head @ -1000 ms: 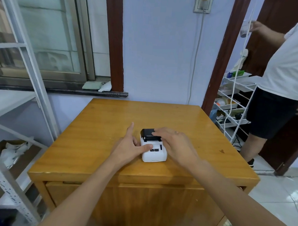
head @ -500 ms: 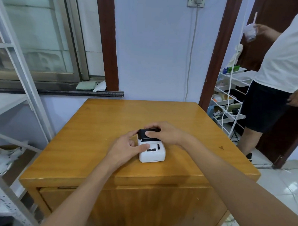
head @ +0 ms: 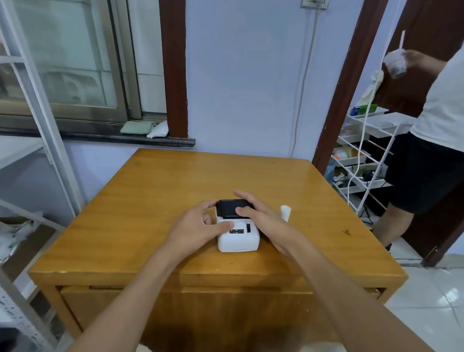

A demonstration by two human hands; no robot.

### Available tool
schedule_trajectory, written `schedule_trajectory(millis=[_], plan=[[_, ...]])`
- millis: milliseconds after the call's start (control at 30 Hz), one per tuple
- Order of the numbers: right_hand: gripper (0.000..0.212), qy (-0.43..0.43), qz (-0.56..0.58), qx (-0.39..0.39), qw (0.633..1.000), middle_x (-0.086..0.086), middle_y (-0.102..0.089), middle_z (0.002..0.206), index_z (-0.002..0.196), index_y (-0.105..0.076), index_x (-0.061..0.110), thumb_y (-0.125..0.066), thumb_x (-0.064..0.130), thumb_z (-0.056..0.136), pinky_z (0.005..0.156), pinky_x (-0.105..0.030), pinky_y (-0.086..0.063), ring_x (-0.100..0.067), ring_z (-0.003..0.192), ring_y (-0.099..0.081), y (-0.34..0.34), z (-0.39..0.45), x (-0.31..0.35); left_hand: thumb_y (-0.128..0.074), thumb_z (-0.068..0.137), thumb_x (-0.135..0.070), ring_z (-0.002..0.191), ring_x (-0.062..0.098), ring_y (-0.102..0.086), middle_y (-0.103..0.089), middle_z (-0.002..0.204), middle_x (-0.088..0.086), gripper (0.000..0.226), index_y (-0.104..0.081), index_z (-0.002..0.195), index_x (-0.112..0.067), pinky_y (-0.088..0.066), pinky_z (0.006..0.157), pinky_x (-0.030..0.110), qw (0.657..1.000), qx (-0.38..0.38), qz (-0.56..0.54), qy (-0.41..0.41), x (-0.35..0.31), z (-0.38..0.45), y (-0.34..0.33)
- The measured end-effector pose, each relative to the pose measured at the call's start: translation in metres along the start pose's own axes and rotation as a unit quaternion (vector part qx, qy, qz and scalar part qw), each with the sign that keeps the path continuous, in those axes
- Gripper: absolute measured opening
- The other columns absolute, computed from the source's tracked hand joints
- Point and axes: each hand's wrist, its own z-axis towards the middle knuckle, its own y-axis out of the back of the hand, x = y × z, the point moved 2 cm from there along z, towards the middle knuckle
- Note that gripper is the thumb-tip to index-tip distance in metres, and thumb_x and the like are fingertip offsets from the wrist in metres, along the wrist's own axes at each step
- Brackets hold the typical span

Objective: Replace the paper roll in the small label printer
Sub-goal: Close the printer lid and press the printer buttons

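Two hands close around the small label printer (head: pixel 237 230), which sits on the wooden table (head: pixel 144 212) a little in from the near edge, roughly at the middle of its width. The left hand (head: pixel 196 227) clasps the white body from its side, thumb lying on the top face; the right hand (head: pixel 261 217) spreads its fingers over the black lid (head: pixel 231 207) at the back, thumb on the lid's front edge. Whether the lid is latched or already lifting, I cannot tell. The main risk, as I judge it, is that a hard pull on the lid drags the light printer toward the near edge if the left hand's hold slackens, or that a stiff catch gives suddenly and the right hand jerks sideways. That jerk could knock over the white paper roll (head: pixel 285 212), which stands upright just beside the right wrist and looks easy to topple and roll away. Beyond the printer the tabletop is bare toward the wall, leaving ample room to work. A bystander (head: pixel 446 110) with a cup stands well apart, past the right edge.
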Motion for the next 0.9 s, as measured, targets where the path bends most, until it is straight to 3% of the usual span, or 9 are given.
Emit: schedule_trajectory(millis=[100,167,267,500,567,633,700,900], plan=[[0.055,-0.001,-0.004,0.003,1.000,0.014,-0.056,0.145,0.152,-0.046,0.045,-0.062,0.037,0.100,0.117,-0.034,-0.042,-0.010,0.133,-0.055,0.001,0.001,-0.002,-0.077,0.070,-0.064,0.063,0.011,-0.056,-0.052,0.057,-0.011,0.092,-0.048,0.151,-0.032,-0.050,0.073,0.043,1.000,0.001,0.007,0.005,-0.003,-0.001,0.000],[0.055,0.017,-0.006,-0.012,1.000,0.014,-0.058,0.142,0.154,-0.046,0.042,-0.062,0.035,0.102,0.114,-0.030,-0.043,-0.006,0.130,-0.056,0.000,0.001,-0.003,-0.071,0.064,-0.072,0.063,0.012,-0.054,-0.050,0.056,-0.012,0.098,-0.047,0.152,-0.033,-0.046,0.070,0.041,1.000,0.002,0.010,0.005,-0.003,-0.001,0.000],[0.053,0.031,0.004,-0.018,0.999,0.017,-0.061,0.135,0.152,-0.049,0.040,-0.064,0.032,0.102,0.110,-0.026,-0.046,-0.002,0.125,-0.059,0.000,0.001,-0.005,-0.071,0.064,-0.071,0.063,0.012,-0.054,-0.049,0.056,-0.012,0.102,-0.044,0.154,-0.031,-0.051,0.075,0.046,1.000,0.008,0.005,0.006,-0.005,-0.004,0.000],[0.047,0.009,0.011,0.008,1.000,0.008,-0.065,0.133,0.143,-0.057,0.041,-0.067,0.030,0.098,0.110,-0.036,-0.051,-0.012,0.121,-0.065,0.004,0.006,-0.002,-0.070,0.064,-0.070,0.062,0.010,-0.055,-0.050,0.057,-0.011,0.105,-0.042,0.157,-0.031,-0.055,0.090,0.055,1.000,0.009,0.012,0.016,-0.009,-0.006,0.000],[0.044,0.005,0.021,0.007,1.000,0.009,-0.065,0.134,0.140,-0.060,0.041,-0.067,0.029,0.098,0.110,-0.036,-0.051,-0.013,0.120,-0.065,0.003,0.006,-0.003,-0.071,0.066,-0.069,0.064,0.009,-0.056,-0.052,0.058,-0.012,0.102,-0.042,0.157,-0.032,-0.056,0.089,0.054,1.000,0.011,0.011,0.018,-0.009,-0.007,0.000],[0.042,0.003,0.025,-0.001,1.000,0.009,-0.067,0.132,0.137,-0.062,0.044,-0.066,0.031,0.097,0.108,-0.036,-0.052,-0.013,0.119,-0.066,0.001,0.006,-0.004,-0.070,0.073,-0.070,0.075,0.007,-0.064,-0.066,0.072,-0.015,0.093,-0.044,0.155,-0.034,-0.055,0.086,0.044,1.000,0.009,0.006,0.022,-0.012,-0.009,-0.001],[0.040,-0.005,0.029,-0.003,1.000,0.010,-0.067,0.131,0.135,-0.062,0.046,-0.065,0.032,0.097,0.107,-0.036,-0.052,-0.013,0.118,-0.066,0.000,0.006,-0.004,-0.066,0.077,-0.073,0.096,0.009,-0.070,-0.076,0.101,-0.010,0.086,-0.046,0.152,-0.036,-0.056,0.096,0.040,0.999,-0.001,0.008,0.042,-0.015,-0.009,-0.002],[0.042,-0.034,0.081,0.032,0.996,0.000,-0.069,0.133,0.138,-0.061,0.040,-0.062,0.025,0.099,0.112,-0.047,-0.050,-0.024,0.122,-0.067,0.003,0.007,-0.001,-0.076,0.060,-0.069,0.098,0.016,-0.074,-0.077,0.106,-0.004,0.100,-0.041,0.148,-0.037,-0.058,0.094,0.042,0.997,0.028,0.011,0.072,-0.019,-0.007,-0.005]])
